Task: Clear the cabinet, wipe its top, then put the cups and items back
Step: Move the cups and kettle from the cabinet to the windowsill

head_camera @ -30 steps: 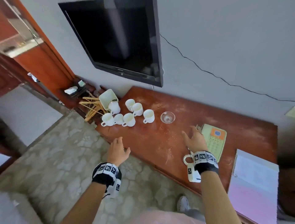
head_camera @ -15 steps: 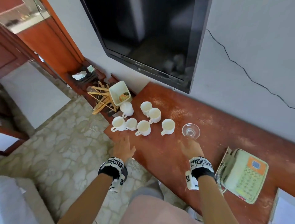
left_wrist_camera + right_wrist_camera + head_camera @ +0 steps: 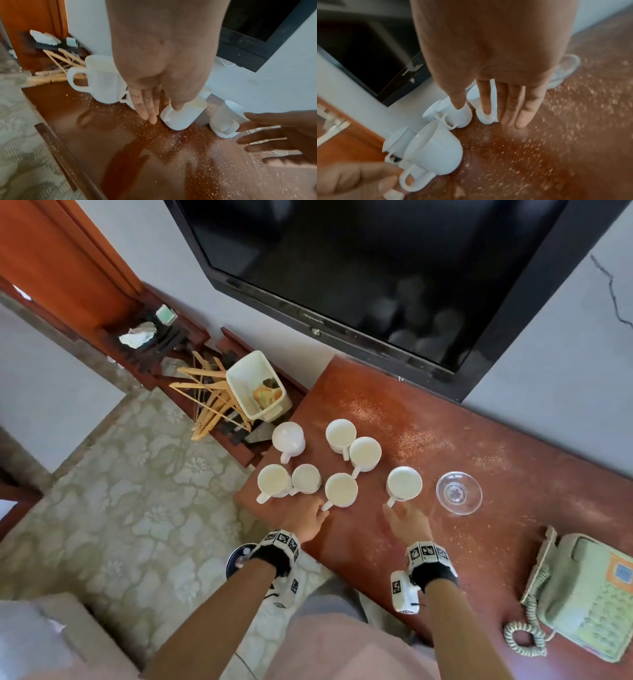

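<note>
Head view looks down on a dusty reddish table under a wall-mounted television, with seven white cups gathered at its end. Taking the glass dish as the marker: one cup stands just beside it, the next cup sits farther along from the dish, and the others cluster beyond that, one of them wearing a lid. The left hand reaches to the handle of that second cup; from the right wrist view a fingertip shows through the handle loop (so it touches, though a full grip is not plain). The right hand hovers low at the handle of the cup nearest the dish, fingers straight and slightly spread, holding nothing. A green telephone lies on the table well away from the dish, on the side opposite the cups. Past the cups, off the table's end, stand a white bin and wooden hangers.
</note>
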A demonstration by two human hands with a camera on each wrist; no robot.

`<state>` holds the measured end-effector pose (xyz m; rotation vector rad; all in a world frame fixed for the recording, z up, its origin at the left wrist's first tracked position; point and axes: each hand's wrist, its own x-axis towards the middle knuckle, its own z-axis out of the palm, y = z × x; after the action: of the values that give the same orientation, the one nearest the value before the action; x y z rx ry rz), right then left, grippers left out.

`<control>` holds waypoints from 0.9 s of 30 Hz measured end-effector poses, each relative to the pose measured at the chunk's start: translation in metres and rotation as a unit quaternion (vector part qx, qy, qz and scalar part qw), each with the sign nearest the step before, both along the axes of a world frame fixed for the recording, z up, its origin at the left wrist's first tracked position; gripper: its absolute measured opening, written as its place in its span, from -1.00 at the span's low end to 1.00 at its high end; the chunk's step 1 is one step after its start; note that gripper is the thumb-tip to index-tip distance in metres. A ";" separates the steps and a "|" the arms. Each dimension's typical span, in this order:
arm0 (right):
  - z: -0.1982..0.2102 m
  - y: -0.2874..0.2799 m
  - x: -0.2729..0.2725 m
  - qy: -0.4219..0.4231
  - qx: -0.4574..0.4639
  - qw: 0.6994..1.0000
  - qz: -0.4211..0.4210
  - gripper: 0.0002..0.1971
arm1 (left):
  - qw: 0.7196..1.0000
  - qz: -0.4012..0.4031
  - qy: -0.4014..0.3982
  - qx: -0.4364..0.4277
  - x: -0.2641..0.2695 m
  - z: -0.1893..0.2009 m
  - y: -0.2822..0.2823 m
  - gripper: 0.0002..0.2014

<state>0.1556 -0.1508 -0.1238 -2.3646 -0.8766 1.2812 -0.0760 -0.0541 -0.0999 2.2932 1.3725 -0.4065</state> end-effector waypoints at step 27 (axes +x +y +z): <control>0.003 -0.028 0.000 0.171 0.132 0.895 -0.391 -0.71 | 0.893 0.245 -0.264 -0.271 -0.006 -0.015 -0.002 -0.69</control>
<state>0.1561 -0.1783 -0.1206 -1.8604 0.0400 1.0757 -0.0816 -0.0563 -0.1153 1.3934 1.2787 0.0141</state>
